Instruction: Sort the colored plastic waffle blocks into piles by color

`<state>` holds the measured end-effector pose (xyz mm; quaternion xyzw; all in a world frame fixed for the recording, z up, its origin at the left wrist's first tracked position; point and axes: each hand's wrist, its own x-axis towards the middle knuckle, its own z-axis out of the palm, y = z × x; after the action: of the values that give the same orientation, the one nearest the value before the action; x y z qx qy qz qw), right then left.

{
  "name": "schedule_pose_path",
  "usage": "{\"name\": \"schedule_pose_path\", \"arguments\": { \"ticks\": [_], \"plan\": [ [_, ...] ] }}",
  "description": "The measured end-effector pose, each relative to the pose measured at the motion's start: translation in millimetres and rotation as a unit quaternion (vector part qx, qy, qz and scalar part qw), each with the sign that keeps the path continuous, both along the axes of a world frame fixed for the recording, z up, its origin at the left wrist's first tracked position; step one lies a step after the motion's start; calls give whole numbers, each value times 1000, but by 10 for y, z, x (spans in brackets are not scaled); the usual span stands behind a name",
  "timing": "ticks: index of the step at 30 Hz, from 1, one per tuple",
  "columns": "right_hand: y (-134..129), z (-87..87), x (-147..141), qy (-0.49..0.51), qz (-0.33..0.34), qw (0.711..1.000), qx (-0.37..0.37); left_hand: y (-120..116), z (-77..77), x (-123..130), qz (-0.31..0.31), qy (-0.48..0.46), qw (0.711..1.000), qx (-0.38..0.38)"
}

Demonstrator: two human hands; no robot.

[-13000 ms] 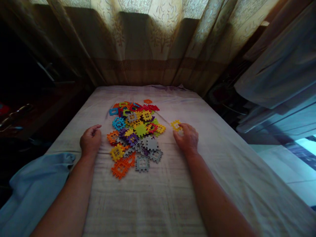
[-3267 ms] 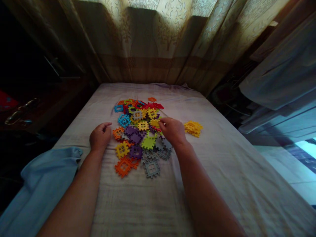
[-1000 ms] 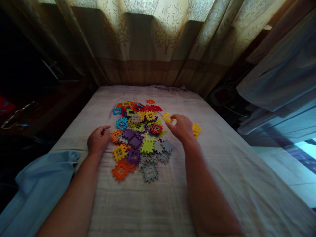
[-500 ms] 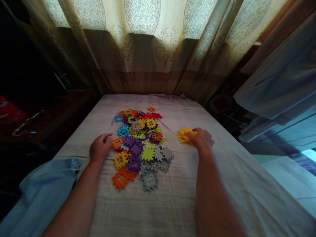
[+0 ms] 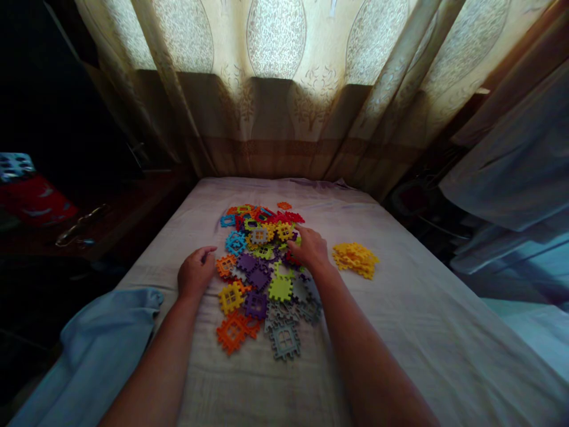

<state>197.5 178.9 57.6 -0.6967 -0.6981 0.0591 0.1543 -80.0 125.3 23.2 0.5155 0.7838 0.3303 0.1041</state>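
Note:
A heap of interlocking plastic tiles in several colours lies on the sheet, with a lime-green tile [image 5: 280, 288], a purple tile [image 5: 256, 304] and a grey tile [image 5: 284, 339] toward its near side. My right hand [image 5: 311, 249] reaches over the heap's right edge, thumb and forefinger apart beside a yellow window tile [image 5: 284, 232]; its other fingers are mostly hidden. Off to the right, yellow tiles [image 5: 355, 259] form a separate small stack. My left hand [image 5: 195, 273] rests on the sheet left of the heap, fingers curled and nothing visible in them, near an orange tile [image 5: 226, 266].
Patterned curtains [image 5: 284, 118] hang behind the sheet-covered surface [image 5: 249, 391]. Blue cloth [image 5: 106, 332] lies at the left edge. Farther left, a red container [image 5: 40, 198] stands on a dark wooden surface. Pale cloth [image 5: 502, 160] hangs on the right.
My right hand has left the yellow stack and moved left to the heap. The yellow stack stays on the sheet. My left hand stays beside the heap; the camera view has shifted slightly.

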Motion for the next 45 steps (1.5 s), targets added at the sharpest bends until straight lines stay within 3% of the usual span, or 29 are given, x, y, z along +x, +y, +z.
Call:
{"name": "schedule_pose_path", "arguments": {
  "ticks": [6, 11, 17, 22, 26, 30, 34, 37, 41, 45],
  "plan": [
    [155, -36, -242, -31, 9, 999, -19, -2, -25, -8, -5, 1, 1000, 12],
    [84, 30, -149, -16, 2, 1000, 10, -6, -25, -15, -11, 6, 1000, 13],
    [-124, 158, 498, -50, -83, 995, -3, 0, -32, -23, -16, 11, 1000, 15],
    [-388, 154, 1118, -111, -155, 981, -43, -10, 1, -8, -15, 13, 1000, -2],
    [-559, 110, 1289, -129, -157, 977, -57, -23, 23, -3, -24, 17, 1000, 9],
    [-563, 169, 1016, -103, -104, 989, -28, -25, 17, -7, -26, 19, 999, 18],
    [-316, 250, 348, -65, 80, 995, -9, -17, 4, -5, -20, 10, 1000, 13],
    [-17, 230, -204, -38, 165, 985, 17, -12, 4, 2, -15, 2, 1000, 12],
    [247, 132, -673, -63, 176, 982, -18, -12, 9, 12, -7, -3, 1000, 14],
    [116, 40, -700, -69, 181, 979, -61, -11, 2, 12, -3, 0, 1000, 7]
  ]
}}
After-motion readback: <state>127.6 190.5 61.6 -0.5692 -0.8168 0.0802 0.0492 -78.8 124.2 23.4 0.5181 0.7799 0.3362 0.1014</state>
